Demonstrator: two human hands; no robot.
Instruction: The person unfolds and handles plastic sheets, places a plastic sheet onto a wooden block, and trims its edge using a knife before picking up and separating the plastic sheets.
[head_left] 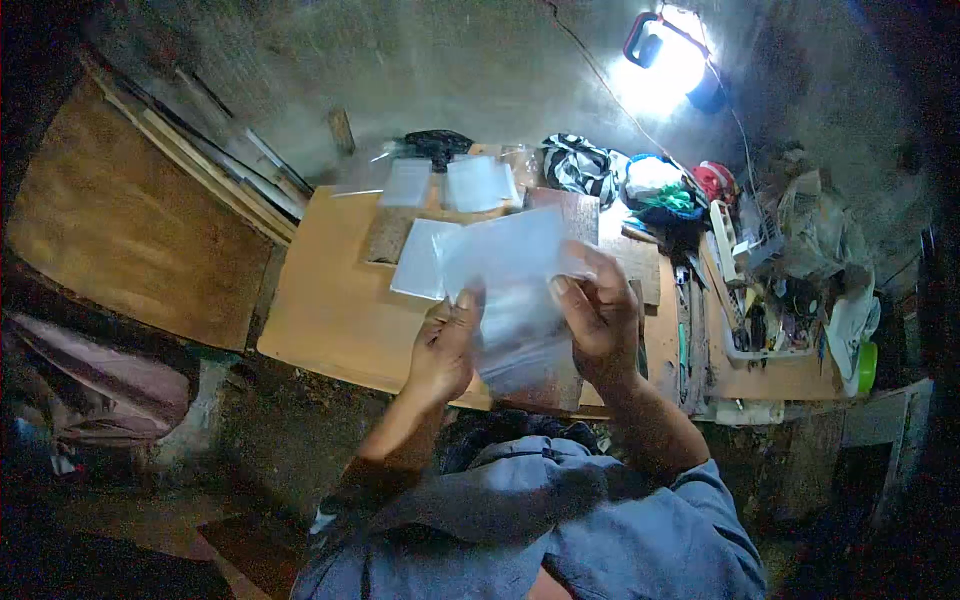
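A thin, translucent plastic sheet (512,262) is held up over the front of the table, its lower part blurred and creased. My left hand (445,345) pinches its left edge between thumb and fingers. On the opposite edge, my right hand (603,315) has its thumb pressed on the sheet, with the fingers behind. Partly hidden by this sheet, a whitish sheet (418,262) lies on the table just beyond my left hand. Farther back are two small stacks of similar pieces, a left stack (405,183) and a right stack (473,184).
The wooden table (325,290) stands against a wall. Bundled cloths (585,168) and plastic bags lie at the back right. A white tray of tools (770,352) sits on the right, beside long narrow tools (684,335). A bright lamp (660,65) hangs above; boards lean at left.
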